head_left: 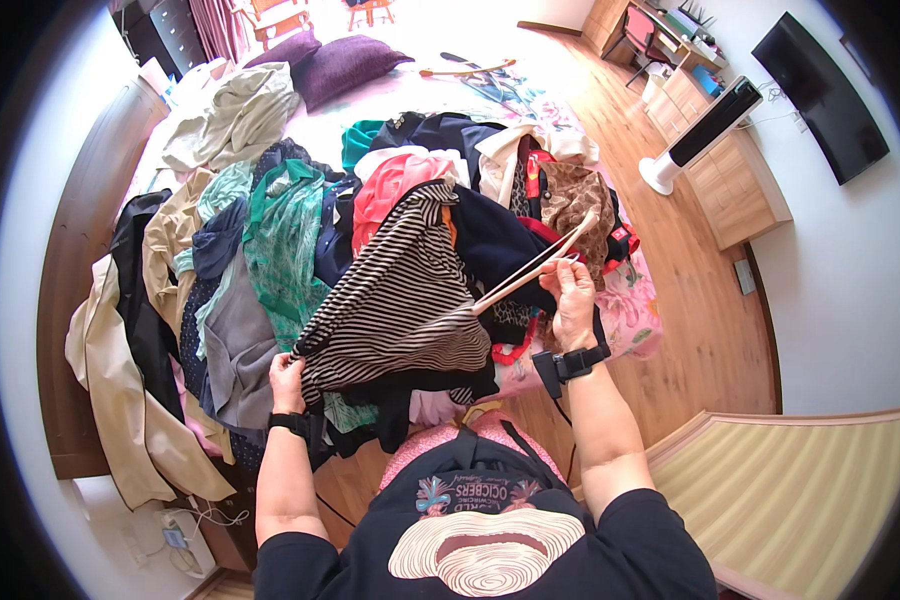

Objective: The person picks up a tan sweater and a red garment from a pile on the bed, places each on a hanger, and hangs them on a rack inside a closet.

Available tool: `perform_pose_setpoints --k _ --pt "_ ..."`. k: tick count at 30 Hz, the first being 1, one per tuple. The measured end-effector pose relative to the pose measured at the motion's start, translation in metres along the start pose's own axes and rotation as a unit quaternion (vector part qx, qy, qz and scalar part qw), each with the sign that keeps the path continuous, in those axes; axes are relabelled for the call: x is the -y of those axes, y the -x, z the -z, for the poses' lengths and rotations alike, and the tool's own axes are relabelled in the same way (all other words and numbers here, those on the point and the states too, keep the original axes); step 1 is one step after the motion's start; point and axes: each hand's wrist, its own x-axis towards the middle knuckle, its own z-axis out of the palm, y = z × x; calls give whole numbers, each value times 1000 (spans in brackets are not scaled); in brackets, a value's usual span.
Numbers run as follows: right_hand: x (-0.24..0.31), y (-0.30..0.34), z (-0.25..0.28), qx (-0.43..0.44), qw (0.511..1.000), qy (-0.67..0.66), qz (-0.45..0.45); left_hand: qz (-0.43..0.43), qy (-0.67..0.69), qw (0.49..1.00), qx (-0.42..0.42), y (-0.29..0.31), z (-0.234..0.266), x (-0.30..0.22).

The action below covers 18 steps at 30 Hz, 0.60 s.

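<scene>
1 view only, a wide fisheye worn on the head, looking steeply down over the person's chest and forearms, which enter from the lower edge. It faces a bed (610,75) piled with clothes (270,230), close in front, with both hands within arm's reach of the lens. Straight lines bow toward the rim: the wood floor (710,300) curves at right, the headboard (70,260) at left. Dark corners ring the picture.

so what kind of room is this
Most likely a bedroom: a bed heaped with clothes, purple pillows at its head, and a wall-mounted television above a wooden dresser.
</scene>
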Motion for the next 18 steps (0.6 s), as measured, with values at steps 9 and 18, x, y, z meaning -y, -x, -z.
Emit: perform_pose_setpoints --k 9,18 --pt "44 18 26 -63 990 75 98 -84 -394 897 -182 12 120 41" --pt "50 61 11 -59 987 115 100 206 -505 827 -137 45 147 112"
